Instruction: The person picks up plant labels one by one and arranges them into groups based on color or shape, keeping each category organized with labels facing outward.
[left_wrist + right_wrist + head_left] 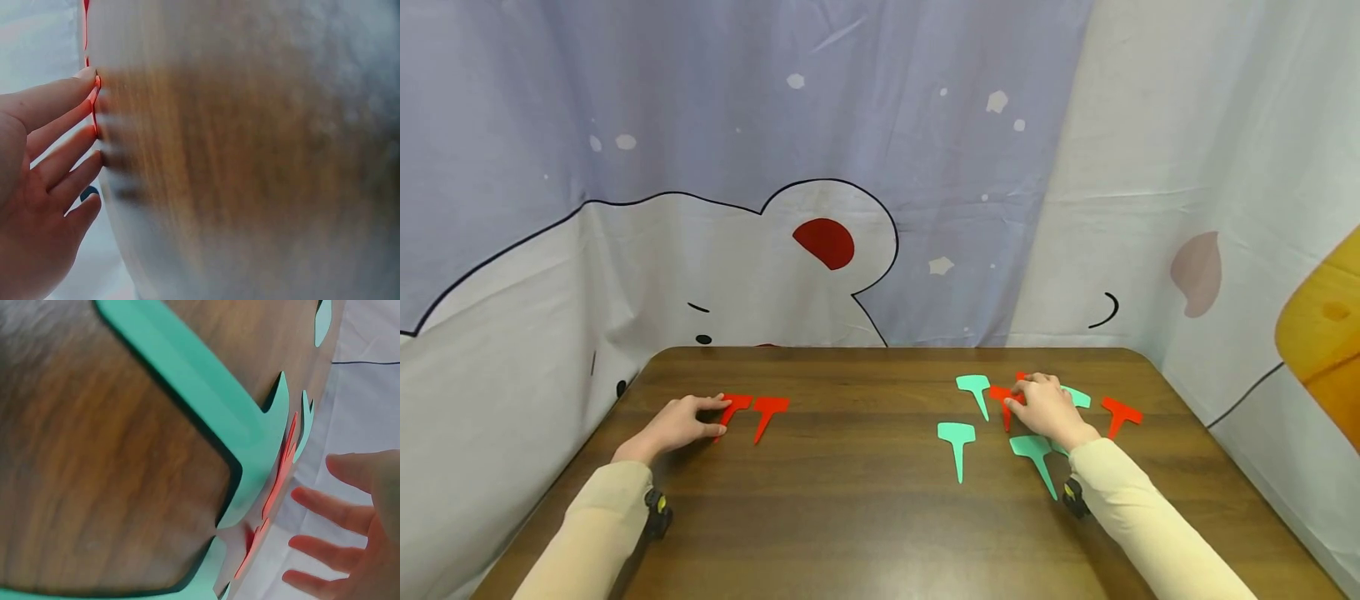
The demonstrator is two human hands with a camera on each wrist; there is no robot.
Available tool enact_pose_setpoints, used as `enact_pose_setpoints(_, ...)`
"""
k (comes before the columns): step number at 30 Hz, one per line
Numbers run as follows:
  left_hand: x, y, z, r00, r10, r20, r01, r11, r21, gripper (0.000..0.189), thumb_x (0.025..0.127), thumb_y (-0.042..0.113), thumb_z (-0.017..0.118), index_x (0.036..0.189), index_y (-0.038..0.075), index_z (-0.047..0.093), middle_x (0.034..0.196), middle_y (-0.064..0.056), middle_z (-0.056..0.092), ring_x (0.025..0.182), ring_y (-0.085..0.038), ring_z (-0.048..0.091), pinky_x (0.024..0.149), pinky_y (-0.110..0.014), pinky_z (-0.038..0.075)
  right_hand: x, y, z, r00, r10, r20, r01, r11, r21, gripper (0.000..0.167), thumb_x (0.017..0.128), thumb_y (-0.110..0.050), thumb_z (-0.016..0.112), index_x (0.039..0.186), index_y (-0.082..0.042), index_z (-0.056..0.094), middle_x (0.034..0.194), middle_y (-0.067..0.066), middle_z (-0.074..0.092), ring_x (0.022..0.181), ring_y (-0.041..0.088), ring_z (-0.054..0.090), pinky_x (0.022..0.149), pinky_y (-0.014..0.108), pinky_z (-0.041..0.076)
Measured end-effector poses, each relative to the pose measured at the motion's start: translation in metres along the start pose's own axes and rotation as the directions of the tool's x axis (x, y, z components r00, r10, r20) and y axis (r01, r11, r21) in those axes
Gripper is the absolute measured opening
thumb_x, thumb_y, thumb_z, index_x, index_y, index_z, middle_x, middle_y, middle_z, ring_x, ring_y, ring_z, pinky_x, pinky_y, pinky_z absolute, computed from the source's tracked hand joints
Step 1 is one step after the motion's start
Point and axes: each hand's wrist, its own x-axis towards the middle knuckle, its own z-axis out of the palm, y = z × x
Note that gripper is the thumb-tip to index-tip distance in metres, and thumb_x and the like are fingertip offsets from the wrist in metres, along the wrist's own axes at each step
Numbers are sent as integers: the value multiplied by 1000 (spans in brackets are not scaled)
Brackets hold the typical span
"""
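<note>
At the table's left side, my left hand has its fingertips on a red T-shaped plant label lying on the wood. Its fingers are nearly straight, the thumb by the label's stem. Just right of it lies a second red label. My right hand is over a group of labels at the right, its fingers spread loosely with nothing between them in the right wrist view. Beside its fingertips is a red label; more red and a green label are partly hidden behind it.
Green labels lie left of the right hand, one farther back, one nearer. Another green label is below the hand, and a red one to its right. A patterned curtain hangs behind the brown table.
</note>
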Motion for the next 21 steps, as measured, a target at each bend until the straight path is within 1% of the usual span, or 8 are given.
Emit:
enact_pose_setpoints(4,0,1,-1,1000,7,-3,-6,1000,1,60,82,34,73,133,8,56,143,-15,45,131,-50,34,100,-63,33,0,-3,-1,1000,25,-3,-25,999,-19,26,91,-30,62,96,-6,70,121,27,54,115,53,41,79,65,43)
enact_pose_setpoints(7,1,1,-1,1000,9,-6,-9,1000,-1,60,82,34,73,133,8,56,142,-15,46,131,-50,34,100,-63,33,2,-5,-1,999,46,4,-46,999,-25,25,89,-31,64,87,-8,71,115,24,57,110,51,43,77,63,42)
enact_pose_setpoints(11,1,1,-1,1000,8,-7,-8,1000,3,60,82,35,73,133,8,56,142,-15,46,130,-50,34,100,-63,33,6,-10,-1,995,91,35,-90,995,-32,29,87,-36,66,73,-11,70,107,21,58,104,49,44,78,63,40)
enact_pose_setpoints(15,2,0,-1,1000,9,-6,-9,1000,11,60,81,35,73,133,9,57,142,-16,46,130,-50,35,100,-63,34,10,-14,-1,987,149,57,-146,988,-42,37,84,-40,68,61,-11,64,102,22,56,101,47,44,79,63,40)
enact_pose_setpoints(18,2,-1,0,1000,11,-8,-11,1000,13,60,81,36,73,133,9,57,142,-17,46,130,-51,35,100,-63,34,13,-16,-1,981,185,55,-182,982,-58,40,82,-40,71,59,-10,60,103,25,55,99,47,44,78,62,41)
enact_pose_setpoints(21,1,0,0,1000,12,-9,-12,1000,12,60,82,36,72,133,9,57,141,-18,46,130,-51,35,100,-63,33,14,-18,0,975,217,51,-213,974,-76,38,79,-40,74,67,-5,62,101,27,54,97,47,44,77,63,41)
